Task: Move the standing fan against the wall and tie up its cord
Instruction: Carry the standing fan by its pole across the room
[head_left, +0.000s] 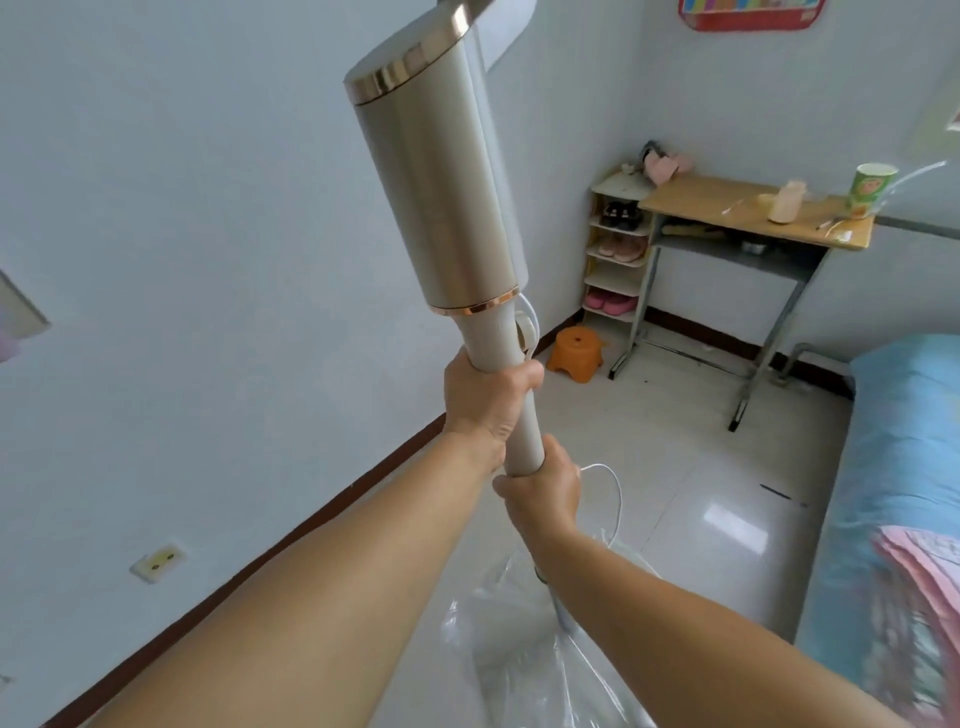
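1. Wall (208, 260): pale blue, runs along the left of both hands; its dark baseboard (291, 530) slants below the left forearm. A socket plate (158, 563) sits low on it, under that forearm.
2. Floor (675, 467): glossy white tile, open stretch ahead and to the right of the hands, bounded by the bed (893, 493) at far right and the desk (753, 213) beyond.
3. Far corner past the hands: shoe rack (615, 249) beside the desk, orange stool (576, 353) in front of it.
4. Standing fan (441, 197): beige column with copper bands, tilted, head up and left above the hands.
5. Left hand (483, 400): fingers wrapped round the fan's neck, just under the wide body.
6. Right hand (540, 483): clamped on the pole directly below the left.
7. Cord (613, 483): white, loops out just right of the right hand, over clear plastic wrap (519, 649) below the hands.
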